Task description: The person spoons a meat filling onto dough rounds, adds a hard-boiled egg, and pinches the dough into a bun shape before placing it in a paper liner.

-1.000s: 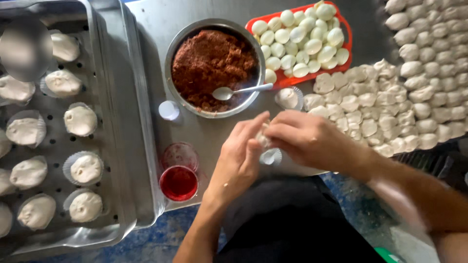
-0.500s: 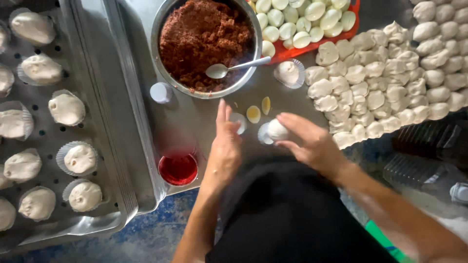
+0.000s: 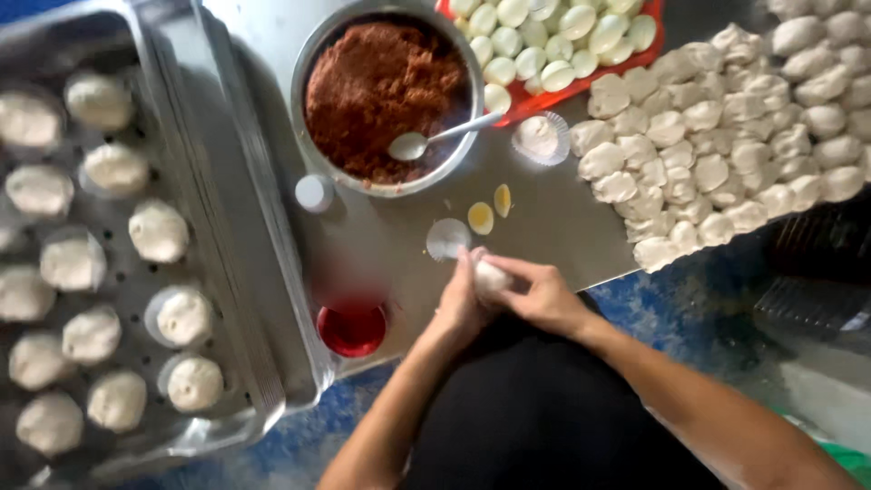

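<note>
Dough ball (image 3: 491,277): cupped between my two palms, just below the paper cup liner (image 3: 447,239), no clear long axis.
Left hand (image 3: 458,304): curled around its left side.
Right hand (image 3: 544,295): fingers wrapped over it, equally close.
Egg slices (image 3: 481,218): just above-right of the liner.

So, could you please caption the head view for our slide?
Both hands cup a dough ball beside a bowl of filling.

White dough ball (image 3: 491,277) mostly hidden between cupped hands; beyond it, red plastic egg tray (image 3: 581,86) cut off by top edge.
</note>
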